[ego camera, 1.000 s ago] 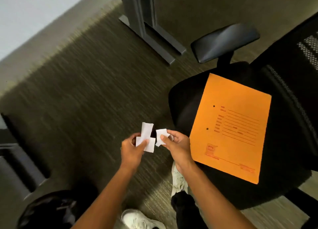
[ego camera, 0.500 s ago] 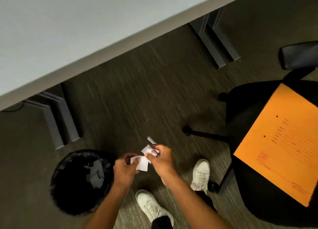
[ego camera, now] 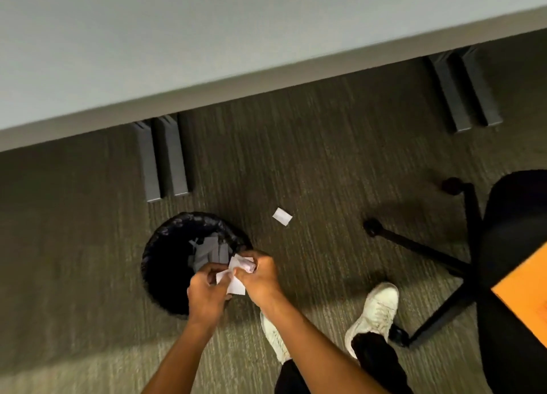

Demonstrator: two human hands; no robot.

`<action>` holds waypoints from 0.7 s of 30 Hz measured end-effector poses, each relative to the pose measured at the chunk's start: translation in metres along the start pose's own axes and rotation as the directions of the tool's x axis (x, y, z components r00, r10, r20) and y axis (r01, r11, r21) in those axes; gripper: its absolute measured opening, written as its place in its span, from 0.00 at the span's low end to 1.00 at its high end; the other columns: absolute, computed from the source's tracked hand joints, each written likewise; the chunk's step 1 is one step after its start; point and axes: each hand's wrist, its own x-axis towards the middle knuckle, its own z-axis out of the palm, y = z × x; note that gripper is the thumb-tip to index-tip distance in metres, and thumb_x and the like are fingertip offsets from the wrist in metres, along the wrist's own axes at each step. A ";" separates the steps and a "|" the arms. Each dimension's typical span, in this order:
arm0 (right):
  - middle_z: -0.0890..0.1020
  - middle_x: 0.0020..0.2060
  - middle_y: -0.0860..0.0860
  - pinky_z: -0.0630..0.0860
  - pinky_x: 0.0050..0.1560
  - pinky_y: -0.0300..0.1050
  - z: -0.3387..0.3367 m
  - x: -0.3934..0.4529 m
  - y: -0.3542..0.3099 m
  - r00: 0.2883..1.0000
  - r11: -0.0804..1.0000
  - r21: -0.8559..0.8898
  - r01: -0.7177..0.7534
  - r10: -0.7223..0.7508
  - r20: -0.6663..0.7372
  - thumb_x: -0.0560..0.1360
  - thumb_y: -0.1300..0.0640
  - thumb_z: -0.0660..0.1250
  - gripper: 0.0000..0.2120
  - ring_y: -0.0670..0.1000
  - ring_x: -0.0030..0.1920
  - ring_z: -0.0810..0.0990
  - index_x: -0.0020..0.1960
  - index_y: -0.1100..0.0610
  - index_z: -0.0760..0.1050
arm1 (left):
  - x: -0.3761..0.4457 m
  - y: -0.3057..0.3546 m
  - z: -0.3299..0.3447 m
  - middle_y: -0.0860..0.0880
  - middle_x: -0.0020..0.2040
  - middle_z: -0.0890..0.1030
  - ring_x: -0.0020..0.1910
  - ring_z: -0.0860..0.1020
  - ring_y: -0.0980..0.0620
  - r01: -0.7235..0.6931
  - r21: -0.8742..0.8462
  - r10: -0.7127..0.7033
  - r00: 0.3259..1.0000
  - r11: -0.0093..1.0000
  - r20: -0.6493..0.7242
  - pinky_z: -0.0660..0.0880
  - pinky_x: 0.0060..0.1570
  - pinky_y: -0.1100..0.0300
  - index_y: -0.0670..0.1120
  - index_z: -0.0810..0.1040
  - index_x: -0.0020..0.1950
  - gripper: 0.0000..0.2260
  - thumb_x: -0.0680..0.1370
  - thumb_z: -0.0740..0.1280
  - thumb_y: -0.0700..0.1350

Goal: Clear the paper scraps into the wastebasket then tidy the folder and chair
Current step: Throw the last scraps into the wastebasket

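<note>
Both my hands hold white paper scraps (ego camera: 236, 284) together just over the right rim of the black wastebasket (ego camera: 159, 245). My left hand (ego camera: 207, 293) pinches the lower scrap and my right hand (ego camera: 260, 278) grips the upper scraps. Grey-white paper pieces lie inside the basket. One more white scrap (ego camera: 282, 216) lies on the carpet to the basket's upper right. The orange folder (ego camera: 524, 302) rests on the black chair (ego camera: 509, 245) seat at the right edge, mostly cut off.
A grey desk top (ego camera: 207, 53) fills the upper part of the view, with dark desk legs (ego camera: 162, 156) behind the basket and another pair (ego camera: 464, 88) at the upper right. The chair's wheeled base (ego camera: 420, 245) spreads across the carpet beside my white shoes (ego camera: 376, 307).
The view has swung left from the chair to the wastebasket. My hands have brought the scraps together and over the basket's rim. A loose scrap now shows on the carpet.
</note>
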 end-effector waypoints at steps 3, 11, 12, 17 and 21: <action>0.82 0.52 0.53 0.71 0.40 0.22 0.028 0.004 0.003 1.000 0.999 -0.042 -0.013 0.014 0.024 0.72 0.68 0.70 0.15 0.45 0.50 0.79 0.58 0.62 0.78 | 0.008 -0.014 -0.025 0.41 0.41 0.83 0.41 0.83 0.41 0.038 -0.004 -0.038 0.999 0.999 -0.039 0.83 0.36 0.46 0.48 0.80 0.44 0.05 0.75 0.71 0.37; 0.76 0.64 0.54 0.73 0.63 0.41 0.095 0.011 0.001 0.992 0.989 -0.142 -0.050 0.066 0.109 0.70 0.66 0.72 0.28 0.53 0.64 0.75 0.68 0.59 0.69 | 0.032 -0.042 -0.080 0.46 0.48 0.84 0.50 0.83 0.45 0.099 -0.112 -0.111 0.988 0.989 -0.105 0.82 0.48 0.43 0.44 0.80 0.55 0.10 0.74 0.72 0.43; 0.75 0.64 0.55 0.72 0.60 0.35 0.096 0.013 0.000 0.992 0.989 -0.139 -0.056 0.071 0.104 0.71 0.66 0.72 0.29 0.54 0.65 0.74 0.69 0.60 0.67 | 0.034 -0.044 -0.084 0.47 0.50 0.85 0.51 0.83 0.46 0.098 -0.128 -0.113 0.987 0.987 -0.117 0.81 0.51 0.42 0.46 0.80 0.56 0.13 0.73 0.73 0.48; 0.77 0.62 0.55 0.75 0.62 0.47 0.100 0.027 0.007 1.000 0.977 -0.215 -0.015 0.020 0.023 0.70 0.65 0.72 0.25 0.55 0.63 0.76 0.66 0.59 0.71 | 0.039 -0.049 -0.095 0.50 0.53 0.84 0.54 0.81 0.48 0.095 -0.104 -0.109 0.984 0.990 -0.144 0.78 0.56 0.47 0.50 0.80 0.59 0.20 0.71 0.70 0.59; 0.77 0.60 0.56 0.75 0.62 0.43 0.078 0.033 0.004 0.999 0.975 -0.223 -0.008 0.000 -0.036 0.72 0.71 0.67 0.22 0.53 0.60 0.75 0.65 0.65 0.71 | 0.034 -0.048 -0.089 0.48 0.50 0.82 0.53 0.79 0.47 0.136 -0.110 -0.152 0.976 0.985 -0.157 0.77 0.56 0.49 0.45 0.80 0.58 0.12 0.76 0.69 0.48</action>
